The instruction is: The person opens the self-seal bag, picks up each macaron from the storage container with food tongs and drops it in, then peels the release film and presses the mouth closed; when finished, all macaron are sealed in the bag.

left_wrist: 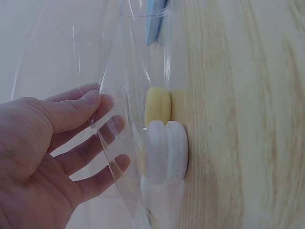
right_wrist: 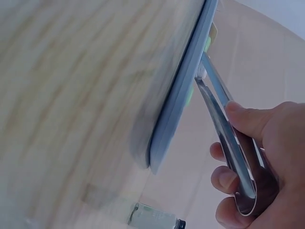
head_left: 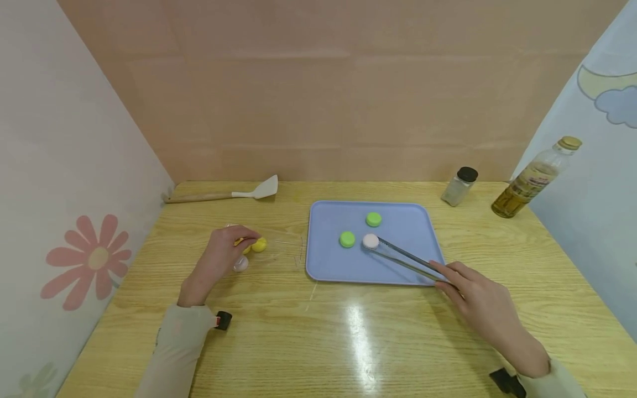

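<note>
My left hand (head_left: 219,257) pinches the edge of a clear plastic bag (left_wrist: 128,171) between thumb and forefinger. Inside the bag are yellow macarons (head_left: 259,245) and a pale macaron (left_wrist: 167,152), seen through the film in the left wrist view. At the right, my right hand (head_left: 483,304) grips metal tongs (right_wrist: 221,133), thumb on one arm and fingers round the other. Between the tongs' tips is a pale pinkish macaron (head_left: 370,241), over the blue tray (head_left: 325,268). Two green macarons (head_left: 347,239) lie on that tray.
A white spatula with a wooden handle (head_left: 204,197) lies at the back left. Behind the tray to the right stand a black-lidded jar (head_left: 457,190) and an oil bottle (head_left: 527,185). Walls border the wooden table at the back and sides.
</note>
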`<state>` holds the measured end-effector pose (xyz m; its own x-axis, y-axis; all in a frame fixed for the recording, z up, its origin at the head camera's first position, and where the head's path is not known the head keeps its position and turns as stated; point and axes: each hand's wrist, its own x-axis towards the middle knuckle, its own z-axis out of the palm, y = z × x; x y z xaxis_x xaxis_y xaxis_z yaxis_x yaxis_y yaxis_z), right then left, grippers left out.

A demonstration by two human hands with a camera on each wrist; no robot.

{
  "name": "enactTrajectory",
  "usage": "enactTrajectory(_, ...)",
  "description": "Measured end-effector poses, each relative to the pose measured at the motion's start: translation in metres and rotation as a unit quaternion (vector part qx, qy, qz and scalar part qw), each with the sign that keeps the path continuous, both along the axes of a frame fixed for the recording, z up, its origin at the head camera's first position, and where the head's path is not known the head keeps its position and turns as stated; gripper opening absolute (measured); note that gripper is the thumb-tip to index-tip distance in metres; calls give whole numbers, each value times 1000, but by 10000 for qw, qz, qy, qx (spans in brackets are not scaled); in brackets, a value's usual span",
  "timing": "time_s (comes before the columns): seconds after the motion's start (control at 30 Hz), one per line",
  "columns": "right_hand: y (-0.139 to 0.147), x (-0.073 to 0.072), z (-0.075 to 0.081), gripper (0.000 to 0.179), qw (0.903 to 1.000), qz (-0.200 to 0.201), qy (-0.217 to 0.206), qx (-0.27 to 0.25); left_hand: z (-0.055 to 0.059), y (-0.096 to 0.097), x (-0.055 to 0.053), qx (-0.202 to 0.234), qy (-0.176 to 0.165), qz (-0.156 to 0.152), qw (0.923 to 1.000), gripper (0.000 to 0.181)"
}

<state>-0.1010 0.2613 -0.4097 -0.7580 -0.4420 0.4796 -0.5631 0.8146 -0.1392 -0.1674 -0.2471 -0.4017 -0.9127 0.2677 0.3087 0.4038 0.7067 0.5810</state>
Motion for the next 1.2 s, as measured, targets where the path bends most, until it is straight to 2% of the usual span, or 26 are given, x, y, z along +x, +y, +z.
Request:
enactTrajectory(0.1, -1, 1, 2, 49, 10000, 37, 82, -18, 0, 0, 0, 15, -70, 33, 10000, 14)
enactTrajectory(0.27, -7, 3, 8, 35, 9994, 157, 324, -14, 1, 0, -1, 54, -116, 17, 9999, 14)
enactTrajectory(0.4, -17, 2, 12, 50, 9978, 350, 569, -48, 1, 0, 0, 25, -95, -3, 10000, 14)
enactTrajectory(0.6, -37, -1, 14, 48, 9937, 772, 798, -133, 1, 0, 1, -49, -117, 48, 9999, 15)
enactTrajectory(0.73, -53, -6, 10, 46, 9914, 1077, 722, -153, 0, -1, 1, -58, -108, 47, 9999, 15)
enactTrajectory(0.97, -77, -20, 1, 46, 9903, 1277, 526, -113, -1, 0, 0, -24, -116, 48, 9999, 14)
enactTrajectory(1.1, -90, -28, 0, 35, 9889, 1425, 409, -118, -1, 1, 0, -1, -105, 34, 9999, 14)
enactTrajectory(1.2, -99, -34, 0, 41, 9874, 1540, 353, -132, 0, 1, 0, -24, -83, 26, 10000, 13)
